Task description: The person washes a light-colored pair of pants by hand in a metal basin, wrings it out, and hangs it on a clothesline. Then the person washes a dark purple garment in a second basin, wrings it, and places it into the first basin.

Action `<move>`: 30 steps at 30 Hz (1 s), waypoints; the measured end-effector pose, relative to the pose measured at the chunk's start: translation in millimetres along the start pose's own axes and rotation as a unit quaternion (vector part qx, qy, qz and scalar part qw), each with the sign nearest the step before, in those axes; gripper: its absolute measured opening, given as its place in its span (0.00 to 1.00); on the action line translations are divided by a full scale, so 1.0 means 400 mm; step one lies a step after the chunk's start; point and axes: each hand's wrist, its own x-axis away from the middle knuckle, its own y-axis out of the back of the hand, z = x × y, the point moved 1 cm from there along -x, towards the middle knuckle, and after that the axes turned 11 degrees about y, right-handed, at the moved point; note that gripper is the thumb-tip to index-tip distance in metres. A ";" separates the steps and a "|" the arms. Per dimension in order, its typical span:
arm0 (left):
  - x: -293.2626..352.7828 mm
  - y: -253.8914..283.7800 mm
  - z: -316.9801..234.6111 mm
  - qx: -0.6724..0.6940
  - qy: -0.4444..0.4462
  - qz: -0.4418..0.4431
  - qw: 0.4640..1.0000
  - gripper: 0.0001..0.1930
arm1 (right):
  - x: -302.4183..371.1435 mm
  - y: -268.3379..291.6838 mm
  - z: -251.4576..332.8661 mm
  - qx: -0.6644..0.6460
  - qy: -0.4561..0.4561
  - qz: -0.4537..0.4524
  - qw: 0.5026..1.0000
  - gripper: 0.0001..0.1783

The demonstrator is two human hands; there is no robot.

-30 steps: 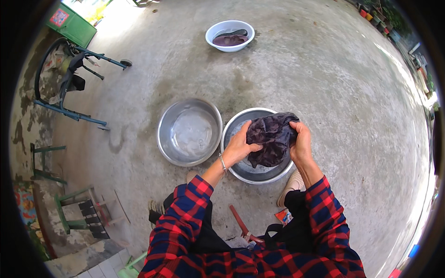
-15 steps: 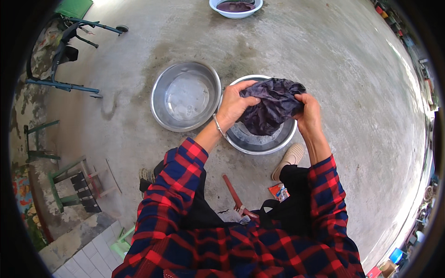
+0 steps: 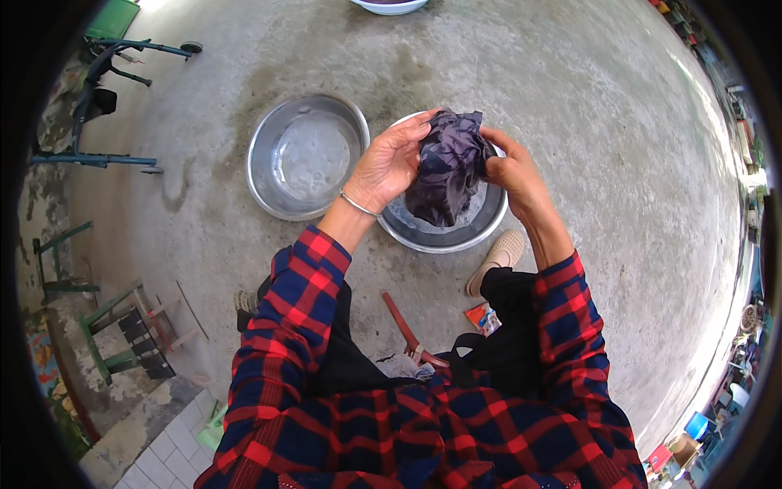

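Note:
A dark purple, crumpled cloth (image 3: 446,175) hangs between my two hands, above a round metal basin (image 3: 423,237) with sudsy water in it. My left hand (image 3: 393,163) grips the cloth's upper left edge, fingertips at its top; a silver bangle circles that wrist. On the cloth's right side my right hand (image 3: 515,169) is closed, its thumb and fingers pinching the fabric. Left of this basin stands a second metal basin (image 3: 262,175), holding a little cloudy water. The cloth hides part of the right basin's inside.
A pale blue tub (image 3: 393,8) sits at the far edge. A walker frame (image 3: 106,155) and a green wooden chair (image 3: 102,342) stand at left. Between my feet lie a red hose (image 3: 401,319) and a small orange packet (image 3: 479,314). My beige shoe (image 3: 497,259) is beside the right basin.
The cloth has gone from spread wide to a narrower, hanging bunch. My right hand has drawn closer to my left, and its fingers have shifted on the fabric. The view has shifted slightly.

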 end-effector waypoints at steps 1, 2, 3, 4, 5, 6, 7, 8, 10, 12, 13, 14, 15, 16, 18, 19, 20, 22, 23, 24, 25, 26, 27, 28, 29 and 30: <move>-0.005 0.010 0.001 -0.002 -0.002 0.020 1.000 0.28 | -0.003 0.009 -0.006 0.026 -0.004 0.030 0.999 0.38; -0.008 0.020 -0.001 -0.005 -0.005 0.039 0.999 0.28 | -0.004 0.011 -0.011 -0.004 0.002 0.035 0.999 0.36; -0.010 0.026 0.000 -0.008 -0.007 0.059 0.998 0.29 | 0.000 0.013 -0.013 -0.020 -0.008 0.006 1.000 0.35; -0.017 0.027 0.004 -0.008 -0.016 0.080 0.997 0.30 | 0.005 0.005 0.015 -0.035 -0.018 -0.024 0.999 0.34; -0.019 0.023 0.006 -0.010 -0.016 0.064 0.998 0.30 | 0.011 -0.005 0.040 -0.051 -0.027 -0.053 0.997 0.34; -0.020 0.016 0.005 -0.012 -0.015 0.047 0.999 0.30 | 0.012 -0.012 0.051 -0.066 -0.018 -0.060 0.996 0.36; -0.023 0.008 0.008 -0.014 -0.014 0.032 0.999 0.31 | 0.018 -0.026 0.052 -0.072 -0.001 -0.032 0.997 0.38; -0.025 -0.001 0.014 -0.022 -0.014 0.021 0.999 0.31 | 0.027 -0.043 0.053 -0.078 0.016 -0.005 0.997 0.40; -0.026 -0.026 0.026 -0.037 -0.011 0.001 0.999 0.31 | 0.024 -0.065 0.024 -0.037 0.083 0.013 0.996 0.40; -0.016 -0.044 0.011 -0.048 -0.016 0.008 0.999 0.32 | 0.003 -0.030 -0.019 -0.035 0.031 -0.004 0.999 0.35; -0.011 -0.049 0.002 -0.053 -0.021 0.012 0.998 0.32 | -0.003 -0.017 -0.025 -0.033 0.005 -0.011 0.999 0.33; -0.008 -0.048 -0.006 -0.057 -0.023 0.032 0.998 0.32 | -0.007 -0.017 -0.025 -0.023 0.040 -0.054 0.997 0.21; -0.004 -0.055 -0.013 -0.076 -0.026 0.033 0.996 0.32 | -0.009 -0.009 -0.025 -0.011 0.047 -0.050 0.998 0.18; 0.003 -0.062 -0.021 -0.094 -0.029 0.031 0.995 0.32 | -0.010 -0.002 -0.028 -0.001 0.054 -0.045 0.998 0.16; 0.013 -0.054 -0.026 -0.113 -0.035 0.031 0.992 0.32 | -0.011 0.008 -0.021 0.042 0.056 -0.041 0.997 0.14; 0.012 -0.041 -0.027 -0.114 -0.038 0.033 0.992 0.32 | -0.012 0.017 -0.019 0.024 0.045 -0.060 0.997 0.13; 0.011 -0.032 -0.030 -0.114 -0.041 0.034 0.992 0.32 | -0.014 0.028 -0.019 0.006 0.033 -0.079 0.996 0.12; 0.011 -0.020 -0.046 -0.157 -0.062 -0.011 0.986 0.31 | -0.017 0.033 -0.002 -0.049 0.044 -0.137 0.988 0.10; 0.013 -0.015 -0.055 -0.178 -0.073 -0.033 0.981 0.31 | -0.025 0.048 -0.010 -0.157 0.065 -0.153 0.973 0.08; 0.015 -0.003 -0.059 -0.150 -0.079 -0.040 0.985 0.30 | -0.027 0.070 -0.008 -0.216 0.060 -0.134 0.965 0.08; 0.020 -0.007 -0.063 -0.193 -0.082 -0.065 0.976 0.30 | -0.029 0.092 -0.002 -0.273 0.055 -0.115 0.954 0.08; 0.025 -0.017 -0.069 -0.235 -0.084 -0.089 0.964 0.29 | -0.031 0.104 0.005 -0.307 0.073 -0.085 0.945 0.08; 0.028 -0.021 -0.073 -0.276 -0.085 -0.114 0.951 0.29 | -0.033 0.115 0.014 -0.341 0.091 -0.055 0.934 0.09; 0.031 -0.012 -0.073 -0.296 -0.091 -0.119 0.944 0.29 | -0.030 0.118 0.022 -0.375 0.110 -0.027 0.920 0.10; 0.031 -0.004 -0.072 -0.276 -0.099 -0.124 0.948 0.29 | -0.027 0.118 0.028 -0.375 0.108 -0.051 0.919 0.10; 0.029 0.004 -0.070 -0.256 -0.107 -0.129 0.952 0.29 | -0.026 0.113 0.036 -0.376 0.106 -0.075 0.918 0.10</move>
